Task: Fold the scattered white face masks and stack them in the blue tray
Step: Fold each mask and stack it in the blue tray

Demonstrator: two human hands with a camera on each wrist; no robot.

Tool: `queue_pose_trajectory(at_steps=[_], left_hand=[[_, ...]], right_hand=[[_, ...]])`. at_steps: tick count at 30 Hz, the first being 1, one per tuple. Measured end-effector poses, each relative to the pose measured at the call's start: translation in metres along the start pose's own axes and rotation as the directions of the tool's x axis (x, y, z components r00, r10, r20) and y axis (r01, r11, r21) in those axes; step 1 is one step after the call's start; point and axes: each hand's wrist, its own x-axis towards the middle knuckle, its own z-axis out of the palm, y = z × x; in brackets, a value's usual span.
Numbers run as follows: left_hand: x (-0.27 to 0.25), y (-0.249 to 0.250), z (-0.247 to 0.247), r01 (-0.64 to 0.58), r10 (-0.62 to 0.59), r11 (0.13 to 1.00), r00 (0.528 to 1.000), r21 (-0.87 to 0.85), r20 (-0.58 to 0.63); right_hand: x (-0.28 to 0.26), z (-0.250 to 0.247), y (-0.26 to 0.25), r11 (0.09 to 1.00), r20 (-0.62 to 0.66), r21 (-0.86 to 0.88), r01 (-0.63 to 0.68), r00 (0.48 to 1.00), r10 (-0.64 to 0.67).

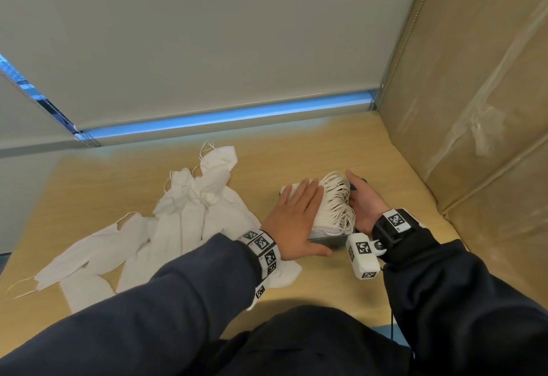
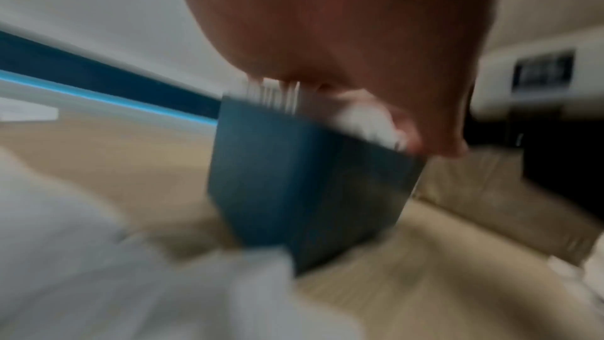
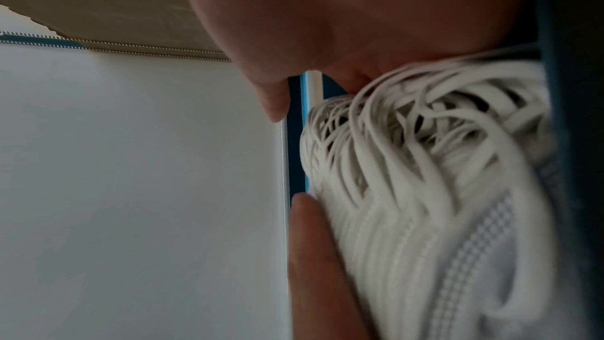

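Observation:
A blue tray [image 1: 329, 241] stands on the wooden table, nearly hidden by the thick stack of folded white masks [image 1: 326, 223] in it. My left hand [image 1: 296, 212] lies flat on top of the stack with straight fingers. My right hand [image 1: 363, 200] rests its palm against the ear loops [image 1: 338, 194] on the stack's right side, thumb up, fingers hidden. The blurred left wrist view shows the tray's wall [image 2: 294, 177] under my left hand [image 2: 343, 35]. Up close, the right wrist view has the stack [image 3: 425, 216] below my right hand [image 3: 359, 9]. Several loose masks [image 1: 184, 218] lie scattered to the left.
A tall cardboard box [image 1: 489, 109] walls off the right side, close to my right wrist. A grey panel [image 1: 207, 49] rises behind the table [image 1: 296, 144]. One folded mask [image 1: 221, 157] lies apart at the far end of the loose pile.

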Motion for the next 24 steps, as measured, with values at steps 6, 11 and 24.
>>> queue_pose_trajectory(at_steps=[6,11,24], left_hand=[[-0.010,-0.028,-0.024,0.209,-0.277,0.910,0.949,-0.357,-0.148],[-0.013,-0.028,-0.021,0.439,-0.553,-0.247,0.668,-0.864,0.498],[0.030,-0.028,-0.016,0.419,-0.674,-0.280,0.555,-0.864,0.487]], right_hand=[[-0.007,-0.006,0.001,1.000,-0.006,-0.023,0.001,1.000,-0.001],[-0.005,-0.001,0.006,0.999,0.074,0.027,-0.042,0.996,0.040],[-0.007,0.026,-0.002,0.997,0.080,0.071,-0.012,0.997,0.006]])
